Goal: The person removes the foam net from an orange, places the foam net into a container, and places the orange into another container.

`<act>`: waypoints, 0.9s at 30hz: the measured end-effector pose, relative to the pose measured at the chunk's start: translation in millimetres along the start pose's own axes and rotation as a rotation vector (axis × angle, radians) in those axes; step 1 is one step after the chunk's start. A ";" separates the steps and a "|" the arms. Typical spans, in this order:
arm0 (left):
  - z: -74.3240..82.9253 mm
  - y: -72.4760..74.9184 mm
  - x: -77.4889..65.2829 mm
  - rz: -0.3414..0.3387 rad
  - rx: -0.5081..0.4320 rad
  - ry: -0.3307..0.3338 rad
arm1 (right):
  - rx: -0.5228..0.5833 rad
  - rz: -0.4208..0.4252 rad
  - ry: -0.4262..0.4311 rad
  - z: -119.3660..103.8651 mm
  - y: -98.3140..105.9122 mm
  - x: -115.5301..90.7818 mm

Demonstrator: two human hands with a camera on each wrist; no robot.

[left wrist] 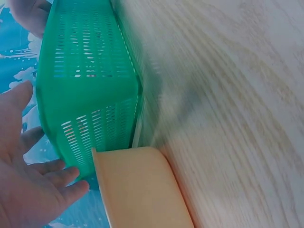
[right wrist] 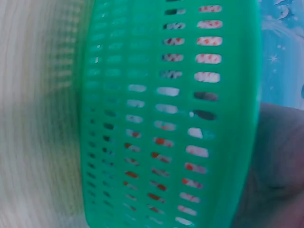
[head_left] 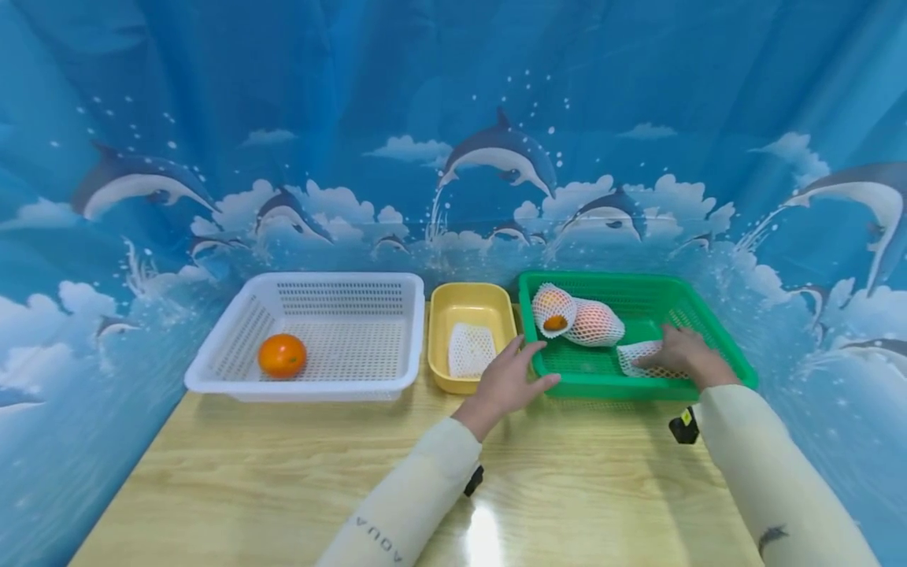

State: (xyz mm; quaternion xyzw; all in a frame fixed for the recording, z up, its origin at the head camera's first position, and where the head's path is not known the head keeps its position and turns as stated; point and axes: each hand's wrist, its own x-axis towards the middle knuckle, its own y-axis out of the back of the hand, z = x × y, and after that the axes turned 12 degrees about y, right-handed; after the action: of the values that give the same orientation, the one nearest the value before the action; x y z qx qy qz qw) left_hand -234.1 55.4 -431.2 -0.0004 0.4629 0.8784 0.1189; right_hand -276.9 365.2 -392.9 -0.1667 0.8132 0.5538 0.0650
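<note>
My right hand (head_left: 680, 353) reaches into the right part of the green basket (head_left: 581, 384), its thumb over a white foam net (head_left: 641, 358). The other fingers are partly hidden behind the hand, and I cannot tell how firmly they grip. Through the slots in the right wrist view, white netting and orange-red patches show near the hand. My left hand (head_left: 505, 383) is held with fingers spread at the basket's near left corner, holding nothing. Two fruits in foam nets lie in the basket: one with an orange end (head_left: 555, 313), beside a reddish one (head_left: 594, 323).
A small yellow tray (head_left: 439, 378) holding a loose white foam net (head_left: 471, 350) stands left of the green basket. Further left, a white basket (head_left: 305, 387) contains one bare orange fruit (head_left: 282, 356). A dolphin-print curtain (head_left: 453, 118) hangs behind the wooden table (head_left: 283, 480).
</note>
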 end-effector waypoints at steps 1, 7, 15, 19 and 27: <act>-0.6 -0.9 0.4 0.001 0.002 -0.004 | -0.005 -0.010 0.008 1.2 -0.6 0.6; -1.9 -4.4 0.9 0.043 0.047 -0.010 | -0.017 -0.032 0.056 2.9 -9.0 5.7; 0.8 -6.8 -0.5 0.051 0.075 -0.002 | -0.071 0.002 0.088 2.4 -13.6 5.6; 1.5 -7.0 -0.9 0.059 0.089 -0.004 | -0.079 0.018 0.088 3.5 -14.6 5.8; 2.2 -7.6 -0.8 0.046 0.076 0.006 | -0.077 0.043 0.073 6.4 -15.4 5.1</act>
State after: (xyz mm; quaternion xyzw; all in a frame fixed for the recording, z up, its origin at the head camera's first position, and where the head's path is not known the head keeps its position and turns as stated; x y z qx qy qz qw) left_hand -231.4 61.1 -436.0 0.0121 0.4961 0.8627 0.0974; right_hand -276.8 365.0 -410.3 -0.1717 0.7963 0.5797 0.0171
